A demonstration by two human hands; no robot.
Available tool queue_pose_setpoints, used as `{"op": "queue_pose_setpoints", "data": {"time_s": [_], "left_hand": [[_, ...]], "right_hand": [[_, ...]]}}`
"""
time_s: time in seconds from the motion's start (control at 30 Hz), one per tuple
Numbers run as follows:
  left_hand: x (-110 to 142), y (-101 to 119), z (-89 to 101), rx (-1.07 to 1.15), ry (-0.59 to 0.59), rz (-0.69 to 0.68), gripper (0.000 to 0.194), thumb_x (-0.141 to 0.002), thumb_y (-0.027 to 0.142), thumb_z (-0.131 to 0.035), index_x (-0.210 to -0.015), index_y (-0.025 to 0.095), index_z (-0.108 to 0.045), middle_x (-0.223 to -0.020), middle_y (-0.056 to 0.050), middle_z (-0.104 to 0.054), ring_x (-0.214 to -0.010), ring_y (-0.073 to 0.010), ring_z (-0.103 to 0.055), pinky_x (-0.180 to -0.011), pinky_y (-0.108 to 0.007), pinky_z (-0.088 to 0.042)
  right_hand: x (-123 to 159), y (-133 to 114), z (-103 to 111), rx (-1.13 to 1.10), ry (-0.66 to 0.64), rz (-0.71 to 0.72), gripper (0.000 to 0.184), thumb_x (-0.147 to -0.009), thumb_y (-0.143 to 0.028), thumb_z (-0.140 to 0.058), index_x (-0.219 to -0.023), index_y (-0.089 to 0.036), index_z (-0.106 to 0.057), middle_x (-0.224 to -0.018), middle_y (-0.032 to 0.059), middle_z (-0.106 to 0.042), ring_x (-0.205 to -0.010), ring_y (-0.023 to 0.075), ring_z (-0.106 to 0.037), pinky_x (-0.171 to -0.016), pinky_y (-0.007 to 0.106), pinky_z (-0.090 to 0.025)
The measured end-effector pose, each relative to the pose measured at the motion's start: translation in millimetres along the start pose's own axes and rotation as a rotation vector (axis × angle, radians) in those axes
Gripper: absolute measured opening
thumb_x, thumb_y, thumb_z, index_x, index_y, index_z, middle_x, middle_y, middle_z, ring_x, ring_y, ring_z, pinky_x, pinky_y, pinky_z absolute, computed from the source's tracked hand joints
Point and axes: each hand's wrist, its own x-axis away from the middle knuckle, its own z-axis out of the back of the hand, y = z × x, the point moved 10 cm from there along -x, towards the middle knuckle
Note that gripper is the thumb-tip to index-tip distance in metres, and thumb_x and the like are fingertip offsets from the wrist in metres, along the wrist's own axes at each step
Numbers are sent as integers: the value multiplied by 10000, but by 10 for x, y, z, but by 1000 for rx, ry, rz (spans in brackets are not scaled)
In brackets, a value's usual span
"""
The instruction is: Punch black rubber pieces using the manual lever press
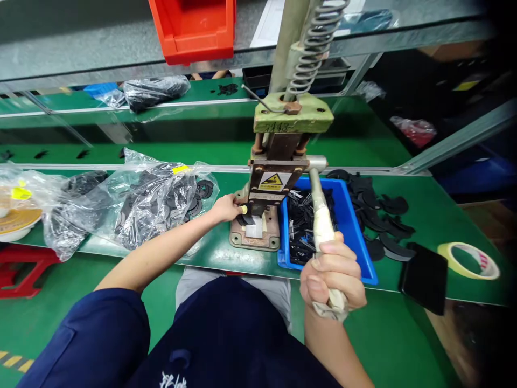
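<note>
My right hand (334, 269) is wrapped round the taped lever handle (322, 218) of a hand press (271, 172). On the other side, my left hand (226, 209) pinches a black curved piece (245, 219) under the press head, above the metal base (258, 243). A yellow cover shows on one of its fingertips. Part of the piece is hidden by the fingers and the press. A blue bin (350, 221) of small black parts stands just right of the base, partly behind the lever.
Clear bags of black pieces (157, 199) lie at the left. Loose black curved pieces (369, 210), a dark flat phone-like object (425, 277) and a tape roll (469, 260) are at the right. An orange-red bin (197, 48) sits on the shelf above; a red stool (26, 269) stands below left.
</note>
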Motion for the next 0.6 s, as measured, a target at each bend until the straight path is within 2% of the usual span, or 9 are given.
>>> {"op": "queue_pose_setpoints", "data": {"time_s": [0.1,0.2,0.3,0.43,0.6], "left_hand": [[86,-129,-79,-14,-66,69,242,-598,42,-819,-740,126,-641,-587,8,-628,-574,-126,-626,-561,-187,-509],[166,-224,-241,97,-143,140,230,-627,76,-820,-775,111,-647,-612,-3,-644,-521,-99,-605,-526,-184,-513],[205,-203,-351,238,-194,108,303,-618,100,-840,-854,118,-651,-683,-8,-666,-527,-92,-619,-515,-187,-537],[172,-235,-366,307,-205,97,293,-597,53,-814,-823,121,-641,-678,-2,-651,-524,-102,-621,-478,-194,-549],[91,-262,-357,256,-195,103,263,-572,-33,-728,-770,120,-648,-578,29,-590,-483,-100,-576,-441,-208,-550]], "right_hand": [[16,-1,33,-2,97,40,262,-782,-247,-646,-619,-226,-441,-629,-46,-526,-698,180,-574,-841,539,-555],[25,-6,38,-14,147,92,284,-759,-240,-644,-597,-221,-411,-617,-46,-525,-680,173,-577,-792,493,-557],[15,9,25,-5,141,88,296,-747,-229,-641,-585,-217,-393,-618,-45,-532,-687,170,-585,-785,471,-550],[-7,-25,21,15,153,90,327,-751,-237,-636,-577,-216,-360,-592,-55,-502,-659,156,-562,-794,456,-539],[-59,-38,-6,25,143,59,359,-751,-240,-638,-574,-215,-326,-579,-56,-460,-672,153,-559,-834,443,-538]]}}
